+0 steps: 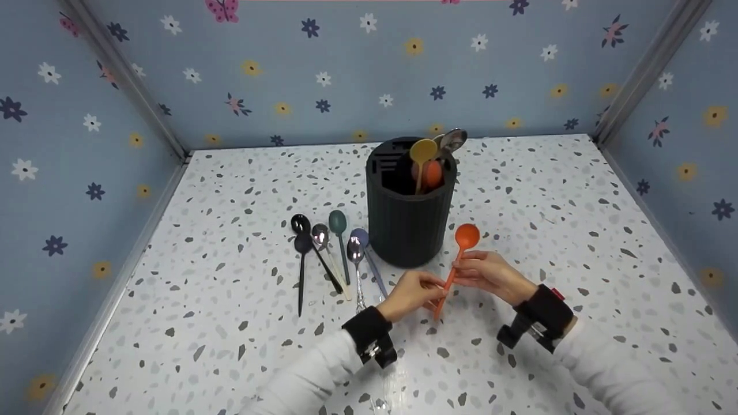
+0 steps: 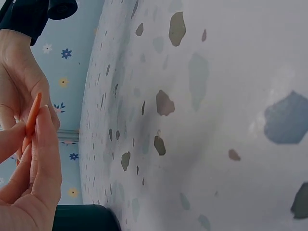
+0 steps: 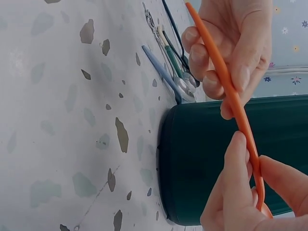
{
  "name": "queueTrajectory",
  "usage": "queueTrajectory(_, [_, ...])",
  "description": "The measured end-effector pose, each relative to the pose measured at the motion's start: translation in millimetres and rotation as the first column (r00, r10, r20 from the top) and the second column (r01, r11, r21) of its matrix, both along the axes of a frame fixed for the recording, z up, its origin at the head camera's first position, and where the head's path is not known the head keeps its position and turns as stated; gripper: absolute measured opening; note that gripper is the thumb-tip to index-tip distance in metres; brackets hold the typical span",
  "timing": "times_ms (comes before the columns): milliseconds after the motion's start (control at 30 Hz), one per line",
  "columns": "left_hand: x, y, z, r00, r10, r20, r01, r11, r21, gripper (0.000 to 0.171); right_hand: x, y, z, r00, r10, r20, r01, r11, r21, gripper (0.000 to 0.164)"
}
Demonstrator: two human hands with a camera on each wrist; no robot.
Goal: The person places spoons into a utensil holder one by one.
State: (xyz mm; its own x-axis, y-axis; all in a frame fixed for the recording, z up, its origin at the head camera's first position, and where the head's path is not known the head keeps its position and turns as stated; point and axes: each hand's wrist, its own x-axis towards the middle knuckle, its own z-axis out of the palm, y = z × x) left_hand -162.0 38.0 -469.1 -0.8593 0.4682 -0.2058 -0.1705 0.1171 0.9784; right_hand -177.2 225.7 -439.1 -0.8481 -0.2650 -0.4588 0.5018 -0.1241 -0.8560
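Observation:
An orange spoon (image 1: 467, 236) is held at a tilt above the table, bowl end up, just right of a dark ribbed utensil holder (image 1: 406, 225). My left hand (image 1: 414, 295) pinches the lower handle between thumb and fingers. Higher up, near the bowl, my right hand (image 1: 490, 275) pinches the same handle. In the right wrist view the orange handle (image 3: 221, 67) runs through both hands. Only the handle's tip shows in the left wrist view, between the left thumb and fingers (image 2: 45, 139).
Several spoons lie left of the holder: black spoons (image 1: 301, 259), a green spoon (image 1: 338, 222), silver ones (image 1: 356, 251) and a blue-purple spoon (image 1: 375, 266). The holder contains a yellow spoon (image 1: 424, 151), an orange utensil (image 1: 432, 174) and a silver spoon (image 1: 454, 139). Flowered walls (image 1: 357, 75) border the speckled table (image 1: 230, 357).

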Motion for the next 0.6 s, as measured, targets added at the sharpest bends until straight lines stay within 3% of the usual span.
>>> queueTrajectory(167, [0.0, 0, 2.2, 1.0, -0.008, -0.002, 0.008, 1.0, -0.003, 0.02, 2.3, 0, 2.2, 1.0, 0.01, -0.024, -0.01, 1.0, 0.01, 0.047])
queueTrajectory(400, [0.9, -1, 5.9, 1.0, -0.013, 0.008, 0.013, 1.0, -0.008, 0.02, 4.1, -1, 3.8, 1.0, 0.004, -0.019, -0.004, 1.0, 0.014, 0.038])
queueTrajectory(600, [1.5, -2, 15.2, 1.0, -0.021, -0.006, 0.02, 1.0, -0.022, 0.021, 6.0, -1, 10.5, 0.999, 0.006, -0.033, -0.005, 0.999, 0.041, 0.047])
